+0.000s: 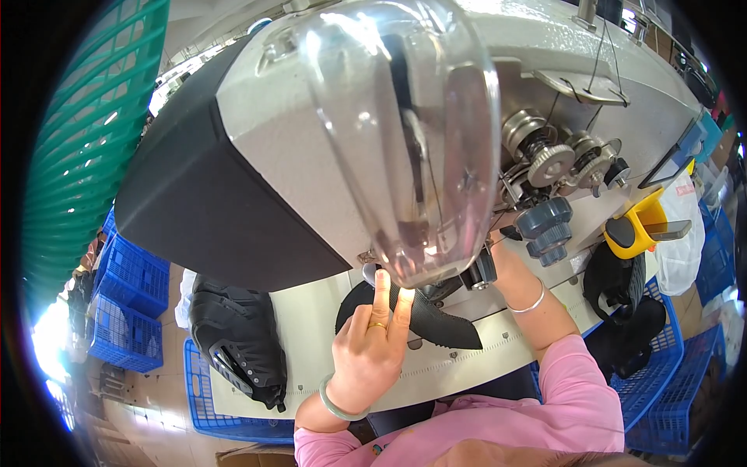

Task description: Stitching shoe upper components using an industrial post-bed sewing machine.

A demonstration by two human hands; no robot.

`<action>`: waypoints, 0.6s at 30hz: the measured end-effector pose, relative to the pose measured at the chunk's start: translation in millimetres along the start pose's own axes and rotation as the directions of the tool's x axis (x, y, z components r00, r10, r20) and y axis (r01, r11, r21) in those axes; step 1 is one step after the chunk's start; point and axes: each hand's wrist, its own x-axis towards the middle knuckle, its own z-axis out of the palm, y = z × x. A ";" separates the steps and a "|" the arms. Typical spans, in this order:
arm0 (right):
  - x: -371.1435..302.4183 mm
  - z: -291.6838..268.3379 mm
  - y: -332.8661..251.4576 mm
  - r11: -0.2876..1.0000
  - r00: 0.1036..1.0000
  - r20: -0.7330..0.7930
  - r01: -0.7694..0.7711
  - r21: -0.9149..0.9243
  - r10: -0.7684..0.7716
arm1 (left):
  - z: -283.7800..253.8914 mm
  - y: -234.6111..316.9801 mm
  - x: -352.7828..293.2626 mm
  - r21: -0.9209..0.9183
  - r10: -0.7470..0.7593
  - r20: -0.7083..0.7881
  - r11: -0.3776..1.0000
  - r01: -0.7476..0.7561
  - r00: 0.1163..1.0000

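Left hand (367, 354): two fingers extended, slightly apart, others curled. Curved black piece (450, 323): on table (311, 338), at sewing machine (272, 136); work apparently under way, extent unclear. Right hand (506, 261): partly behind machine, fingers hidden, state untellable. Black bundle (233, 335): left; finished or waiting, unclear.

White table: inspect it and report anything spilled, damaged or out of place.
Nothing stands out: the visible white table shows no spill or damage. A curved black piece lies by the left hand, and piled black pieces sit near the left end.
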 end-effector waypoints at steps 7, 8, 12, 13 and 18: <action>8.1 2.1 -5.2 0.997 0.999 0.005 0.037 -0.073 -0.037 | 1.0 -2.1 -1.1 -0.017 0.003 -0.003 1.000 -0.003 1.000; 11.1 2.8 -5.5 0.996 0.999 0.006 0.042 -0.084 -0.042 | 1.0 -1.8 -0.9 -0.017 0.002 -0.003 1.000 -0.003 1.000; 20.3 3.6 -6.9 0.990 0.998 0.008 0.063 -0.125 -0.063 | 1.2 -0.9 -1.1 0.009 0.008 0.006 1.000 -0.008 1.000; 20.8 3.9 -8.2 0.988 0.998 0.009 0.068 -0.136 -0.068 | 1.4 -0.7 -1.1 0.014 0.009 0.010 1.000 -0.009 1.000; 32.1 1.6 -8.6 0.978 0.996 0.012 0.092 -0.189 -0.092 | 2.9 -0.6 -0.1 0.014 0.009 -0.003 1.000 -0.009 1.000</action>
